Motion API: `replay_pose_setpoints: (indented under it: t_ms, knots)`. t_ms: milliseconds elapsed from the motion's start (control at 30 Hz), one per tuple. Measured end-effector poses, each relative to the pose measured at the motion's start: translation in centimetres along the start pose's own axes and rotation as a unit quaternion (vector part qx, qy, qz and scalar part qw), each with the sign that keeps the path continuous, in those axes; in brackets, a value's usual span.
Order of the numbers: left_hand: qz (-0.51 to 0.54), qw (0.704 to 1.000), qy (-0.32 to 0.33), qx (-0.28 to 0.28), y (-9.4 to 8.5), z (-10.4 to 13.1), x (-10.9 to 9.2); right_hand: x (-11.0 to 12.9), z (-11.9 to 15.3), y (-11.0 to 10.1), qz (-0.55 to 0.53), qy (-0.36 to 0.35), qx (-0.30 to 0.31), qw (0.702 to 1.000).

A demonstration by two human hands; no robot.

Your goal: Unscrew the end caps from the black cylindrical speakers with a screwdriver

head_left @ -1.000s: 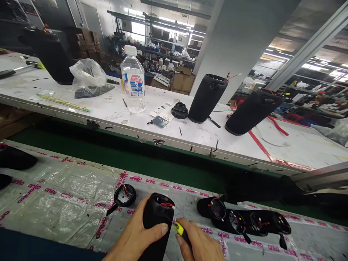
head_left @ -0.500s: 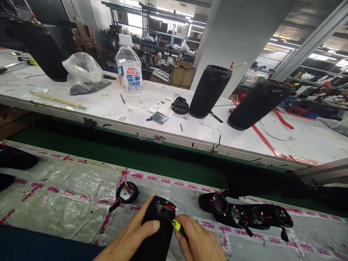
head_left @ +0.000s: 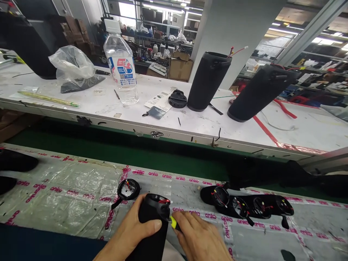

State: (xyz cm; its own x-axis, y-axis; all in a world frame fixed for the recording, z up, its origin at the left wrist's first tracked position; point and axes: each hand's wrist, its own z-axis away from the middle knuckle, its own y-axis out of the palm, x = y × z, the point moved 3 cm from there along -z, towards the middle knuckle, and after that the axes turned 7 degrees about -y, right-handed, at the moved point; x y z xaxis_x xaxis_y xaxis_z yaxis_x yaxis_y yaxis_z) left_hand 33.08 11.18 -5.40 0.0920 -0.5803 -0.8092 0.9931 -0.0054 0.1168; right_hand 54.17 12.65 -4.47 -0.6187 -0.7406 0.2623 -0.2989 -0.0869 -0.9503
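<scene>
The black speaker shell (head_left: 152,226) stands nearly upright at the near edge of the plastic-covered surface (head_left: 67,188), long axis vertical, its open, wired end up and tipped slightly away. The left hand (head_left: 133,232) wraps closed around it, while the right hand (head_left: 201,235) grips a yellow-tipped tool (head_left: 174,223) at its rim. Since a second ago the shell has shifted slightly left; beyond lies a green belt (head_left: 136,152) and a white bench (head_left: 190,127) in a cluttered workshop.

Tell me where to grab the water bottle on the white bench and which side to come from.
Grip the water bottle around its labelled middle, coming from the near bench edge. It stands upright with its white cap on, and the clear body looks widest and straightest there. The plastic bag crowds its left, so a front approach probably has the most room.
</scene>
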Motion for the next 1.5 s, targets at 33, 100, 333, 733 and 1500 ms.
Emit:
replay_pose_setpoints:
  t_ms: [33,100,333,733,1500]
  knots:
    - [-0.023,1.0,0.008,-0.004,-0.1,-0.1,0.0,0.0,-0.1,-0.3,0.012,-0.01,0.0,1.0]
    - [-0.06,0.998,0.019,-0.007,-0.3,-0.1,0.0,0.0,-0.4,-1.0,0.031,-0.036,0.017,0.999]
    - [-0.141,0.988,0.03,-0.063,-0.3,0.4,-0.6,0.1,-1.2,-3.3,0.091,-0.08,0.065,0.99]
    - [-0.195,0.963,0.024,-0.186,1.4,1.8,-2.5,1.1,-1.3,-2.4,0.137,-0.051,0.084,0.986]
    - [-0.086,0.979,0.019,-0.185,0.4,1.6,-2.2,2.2,-1.6,-1.3,0.009,0.021,0.002,1.0]
